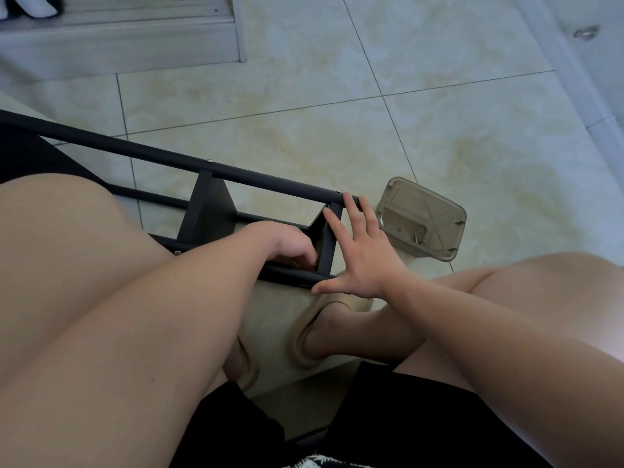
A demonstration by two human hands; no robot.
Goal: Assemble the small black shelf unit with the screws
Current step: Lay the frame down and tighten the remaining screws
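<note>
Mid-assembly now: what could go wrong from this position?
The shelf frame lies on its side, braced by the open right hand; it might shift during screwing. The left hand is curled inside the corner, so anything it fumbles could roll away. The clear container beside the frame looks tilted and might spill.

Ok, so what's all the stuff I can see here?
black metal shelf frame: one, black, lying on the floor by the knees
see-through plastic tub: one, smoky grey, on the floor right of the frame
small silver screws: a few, silver, inside the tub
tiled floor: cream, everywhere
grey step: one, top left
round metal knob: one, silver, top right
beige slippers: two, on the feet
left hand: fingers curled, inside the frame
right hand: fingers spread, on the frame's end
</note>
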